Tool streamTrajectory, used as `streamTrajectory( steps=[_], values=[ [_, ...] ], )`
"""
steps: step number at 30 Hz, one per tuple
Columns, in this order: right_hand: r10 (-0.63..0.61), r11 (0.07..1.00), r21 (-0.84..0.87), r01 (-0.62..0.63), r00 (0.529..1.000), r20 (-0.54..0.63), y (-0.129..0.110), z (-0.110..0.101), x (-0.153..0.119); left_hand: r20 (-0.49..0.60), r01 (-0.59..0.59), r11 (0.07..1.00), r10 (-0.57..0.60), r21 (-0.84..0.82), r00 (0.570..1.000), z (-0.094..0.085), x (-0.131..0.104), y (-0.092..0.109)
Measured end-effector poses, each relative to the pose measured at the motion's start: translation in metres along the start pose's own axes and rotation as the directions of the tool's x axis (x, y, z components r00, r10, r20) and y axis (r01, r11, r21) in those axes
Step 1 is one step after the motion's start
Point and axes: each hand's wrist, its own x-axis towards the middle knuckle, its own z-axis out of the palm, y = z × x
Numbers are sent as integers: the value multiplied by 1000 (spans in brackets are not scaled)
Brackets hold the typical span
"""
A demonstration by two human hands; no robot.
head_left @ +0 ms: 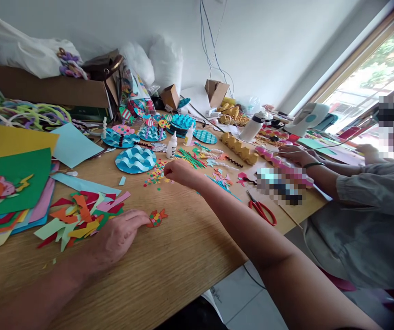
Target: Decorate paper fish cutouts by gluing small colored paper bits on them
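My left hand (123, 231) rests low over the table, its fingers together and their tips holding the edge of a small orange paper fish (156, 218) with coloured dots on it. My right hand (180, 172) is closed in a pinch above a scatter of small round paper dots (154, 177). Whatever its fingers hold is too small or hidden to make out. Just beyond that hand stand two white glue bottles (172, 145). A round blue wave-patterned disc (135, 159) lies to the left of the dots.
Paper scraps (80, 215) and stacked coloured sheets (14, 178) cover the left side. Red-handled scissors (263, 208) lie near the table's right front edge. Pipe cleaners (192, 158), egg-carton strips (240, 149) and a white bottle (252, 126) stretch toward a co-worker's arms (320, 169).
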Motion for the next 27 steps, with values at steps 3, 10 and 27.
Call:
streamTrajectory(
  steps=[3,10,27],
  values=[
    [-52,998,19,52,999,-5,2,2,7,-57,0,1000,-1,-9,998,1,1,-2],
    [-159,987,-29,159,987,-7,-6,16,22,-100,-54,998,56,26,993,-2,3,2],
    [-139,980,-123,157,980,146,-10,9,32,-43,-18,999,20,27,999,2,0,2]
  ],
)
